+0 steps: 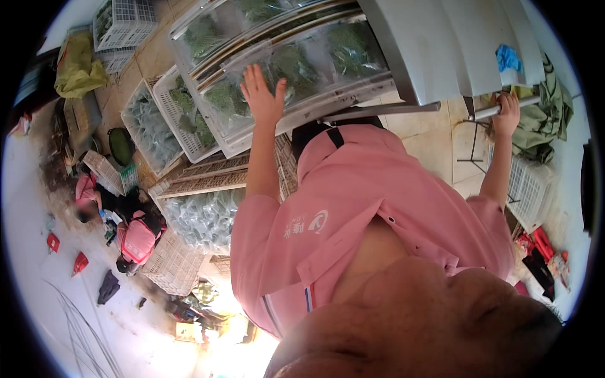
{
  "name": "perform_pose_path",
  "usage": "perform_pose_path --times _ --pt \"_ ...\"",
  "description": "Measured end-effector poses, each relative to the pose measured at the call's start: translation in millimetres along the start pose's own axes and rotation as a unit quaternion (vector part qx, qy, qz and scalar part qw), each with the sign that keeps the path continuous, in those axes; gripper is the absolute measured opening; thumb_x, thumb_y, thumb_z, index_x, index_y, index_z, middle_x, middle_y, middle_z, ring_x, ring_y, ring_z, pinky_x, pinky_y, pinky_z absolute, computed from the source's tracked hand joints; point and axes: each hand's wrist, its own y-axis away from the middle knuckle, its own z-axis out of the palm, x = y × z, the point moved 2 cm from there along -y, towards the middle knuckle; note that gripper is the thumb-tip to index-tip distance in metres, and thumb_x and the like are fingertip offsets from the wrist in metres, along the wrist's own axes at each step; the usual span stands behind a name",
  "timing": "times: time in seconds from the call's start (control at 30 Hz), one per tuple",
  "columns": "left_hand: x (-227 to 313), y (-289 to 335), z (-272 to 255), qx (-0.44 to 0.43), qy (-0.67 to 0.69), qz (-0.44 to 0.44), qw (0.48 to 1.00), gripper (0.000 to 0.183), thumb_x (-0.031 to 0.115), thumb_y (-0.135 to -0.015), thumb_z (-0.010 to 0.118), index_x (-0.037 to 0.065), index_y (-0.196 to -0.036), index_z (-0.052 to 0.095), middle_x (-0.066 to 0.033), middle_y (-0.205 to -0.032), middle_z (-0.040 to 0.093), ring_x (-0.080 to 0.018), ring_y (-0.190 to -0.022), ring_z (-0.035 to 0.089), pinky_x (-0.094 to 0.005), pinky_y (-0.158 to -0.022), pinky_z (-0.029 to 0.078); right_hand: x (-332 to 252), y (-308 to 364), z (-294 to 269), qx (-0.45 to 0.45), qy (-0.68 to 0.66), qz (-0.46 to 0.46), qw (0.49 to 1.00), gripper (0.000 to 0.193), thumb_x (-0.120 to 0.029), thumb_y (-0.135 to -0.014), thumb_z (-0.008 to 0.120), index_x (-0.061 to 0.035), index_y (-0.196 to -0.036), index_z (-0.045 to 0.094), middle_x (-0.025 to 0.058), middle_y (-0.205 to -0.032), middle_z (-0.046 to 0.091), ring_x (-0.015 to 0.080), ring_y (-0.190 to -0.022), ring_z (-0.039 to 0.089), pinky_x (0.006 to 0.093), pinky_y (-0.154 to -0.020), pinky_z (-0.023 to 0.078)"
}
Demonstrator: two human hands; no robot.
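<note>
The left hand (263,96) lies open and flat on a bag of greens (296,66). The right hand (506,113) grips a metal bar (504,108).

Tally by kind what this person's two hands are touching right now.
Clear pack of greens: 1, under the flat left hand
Metal bar: 1, gripped by the right hand
Total: 2
</note>
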Motion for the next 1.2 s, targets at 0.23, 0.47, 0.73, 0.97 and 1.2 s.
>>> perform_pose_path --times 0.23,0.47,0.73,0.97,1.2 --pt "127 44 -94 0.144 0.346 0.086 0.923 0.056 0.026 -0.098 0.055 0.000 -0.144 0.039 -0.0202 -0.136 0.055 -0.0298 -0.128 0.051 -0.0430 -0.109 0.034 -53 -13 -64 0.085 -0.042 -0.019 0.995 0.019 -0.010 -0.078 0.071 -0.0053 -0.068 0.056 0.0099 -0.072 0.059 0.0309 -0.073 0.058 0.0416 -0.067 0.046" --pt "245 109 -146 0.095 0.253 0.473 0.838 0.039 0.026 -0.074 0.082 0.007 -0.104 0.068 -0.0095 -0.114 0.066 -0.0289 -0.101 0.065 -0.0423 -0.087 0.055 -177 -27 -150 0.171 -0.078 -0.037 0.982 0.026 -0.014 -0.076 0.074 -0.0088 -0.062 0.053 0.0068 -0.066 0.056 0.0279 -0.066 0.057 0.0395 -0.064 0.045" --pt "190 154 -149 0.073 -0.032 0.308 0.948 0.051 0.023 -0.070 0.077 0.007 -0.116 0.061 -0.0088 -0.098 0.065 -0.0250 -0.098 0.063 -0.0393 -0.086 0.050 -342 -11 -176 0.069 -0.215 -0.159 0.961 0.023 -0.015 -0.067 0.078 -0.0097 -0.076 0.057 0.0070 -0.072 0.061 0.0275 -0.068 0.062 0.0395 -0.065 0.050" --pt "37 184 -103 0.019 -0.174 0.090 0.981 0.023 0.025 -0.071 0.077 0.011 -0.082 0.061 -0.0060 -0.079 0.067 -0.0245 -0.078 0.067 -0.0394 -0.074 0.047 -498 5 -90 -0.171 -0.293 -0.272 0.901 0.018 -0.022 -0.075 0.071 -0.0080 -0.085 0.065 0.0128 -0.080 0.069 0.0334 -0.078 0.068 0.0464 -0.068 0.054" --pt "-20 181 -45 -0.191 -0.221 -0.078 0.953 0.017 0.028 -0.080 0.067 0.012 -0.082 0.072 -0.0100 -0.080 0.073 -0.0279 -0.079 0.072 -0.0416 -0.078 0.052 -553 10 -38 -0.366 -0.204 -0.291 0.860 0.027 -0.031 -0.075 0.067 -0.0076 -0.087 0.072 0.0163 -0.077 0.070 0.0341 -0.077 0.070 0.0469 -0.068 0.056"
